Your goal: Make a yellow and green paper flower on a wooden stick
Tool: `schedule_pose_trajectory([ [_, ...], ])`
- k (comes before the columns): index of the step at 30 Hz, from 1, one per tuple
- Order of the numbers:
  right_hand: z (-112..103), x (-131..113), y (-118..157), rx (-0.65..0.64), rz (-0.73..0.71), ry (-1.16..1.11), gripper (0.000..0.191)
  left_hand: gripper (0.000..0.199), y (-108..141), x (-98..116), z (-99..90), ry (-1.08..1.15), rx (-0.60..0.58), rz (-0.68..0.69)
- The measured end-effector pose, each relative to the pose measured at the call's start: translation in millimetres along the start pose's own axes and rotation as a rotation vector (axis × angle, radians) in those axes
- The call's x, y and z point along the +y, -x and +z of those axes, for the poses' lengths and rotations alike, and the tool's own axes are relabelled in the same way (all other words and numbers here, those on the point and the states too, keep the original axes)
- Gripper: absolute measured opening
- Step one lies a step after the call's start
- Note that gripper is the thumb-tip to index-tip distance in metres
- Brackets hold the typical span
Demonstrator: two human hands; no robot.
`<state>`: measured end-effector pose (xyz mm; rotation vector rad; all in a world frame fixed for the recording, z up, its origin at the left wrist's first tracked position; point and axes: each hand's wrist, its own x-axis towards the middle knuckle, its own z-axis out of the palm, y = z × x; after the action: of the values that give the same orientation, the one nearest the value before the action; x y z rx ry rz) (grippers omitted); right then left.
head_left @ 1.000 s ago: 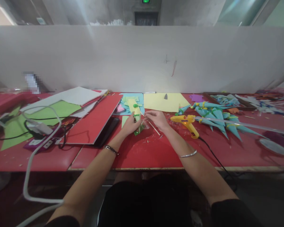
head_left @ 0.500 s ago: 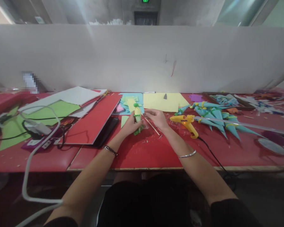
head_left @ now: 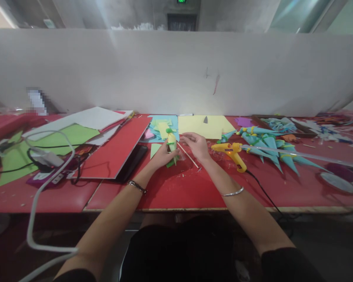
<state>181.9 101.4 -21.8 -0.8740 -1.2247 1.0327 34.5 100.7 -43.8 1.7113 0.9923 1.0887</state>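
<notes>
A small pale yellow-green paper figure [head_left: 172, 144] with a green ball on top and a green band round it is held upright in my left hand [head_left: 162, 156], fingers wrapped round its lower part. Just to its right is my right hand [head_left: 197, 147], thumb and forefinger pressed together; anything between them is too small to make out. A thin wooden stick [head_left: 188, 156] lies on the red table below my right hand. The yellow glue gun [head_left: 233, 154], with a clear glue stick in its rear, rests on the table to the right of that hand.
Blue-green paper cones [head_left: 267, 143] with yellow and green trim lie at the right, near a tray [head_left: 307, 131]. Yellow paper [head_left: 194, 127] is at the back. Red board [head_left: 114, 149], green sheets and a power strip [head_left: 51, 176] with white cable are on the left.
My right hand has shifted slightly and sits a little farther from the figure's top. My left hand still holds the figure in nearly the same place.
</notes>
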Motion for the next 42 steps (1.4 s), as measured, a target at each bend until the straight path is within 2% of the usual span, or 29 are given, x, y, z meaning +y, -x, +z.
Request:
schedule_pose_trajectory([
  [3,0.6,-1.6,2.9,-0.019,-0.034,0.038,0.014,0.04,0.5,2.5,0.7,0.013,-0.011,-0.002],
  [8,3.1,-6.7,9.1,-0.001,-0.297,0.317,0.012,0.042,0.7,6.0,2.0,0.039,-0.04,0.024],
  [10,4.3,-5.8,9.5,0.007,-0.349,0.355,0.011,0.043,0.4,5.9,2.2,0.028,-0.035,0.031],
  [16,5.2,-0.3,8.0,-0.025,-0.272,0.24,0.016,0.048,-0.1,4.0,2.2,0.054,-0.034,0.014],
  [20,5.3,-5.3,10.7,-0.041,-0.382,0.302,0.012,0.049,0.2,3.9,3.5,0.097,-0.035,0.012],
  [23,6.3,-9.6,13.2,-0.101,-0.442,0.345,0.01,0.049,-0.1,4.1,4.2,0.145,-0.056,0.037],
  [28,7.7,-11.1,15.0,-0.176,-0.41,0.369,0.014,0.046,-0.1,5.5,3.8,0.13,-0.051,0.035],
  [35,7.5,-11.2,16.0,-0.163,-0.39,0.422,0.014,0.041,0.9,8.4,5.1,0.135,-0.032,0.021],
  [42,6.7,-12.0,16.6,-0.179,-0.422,0.363,0.015,0.037,0.7,6.1,4.7,0.15,-0.007,-0.005],
])
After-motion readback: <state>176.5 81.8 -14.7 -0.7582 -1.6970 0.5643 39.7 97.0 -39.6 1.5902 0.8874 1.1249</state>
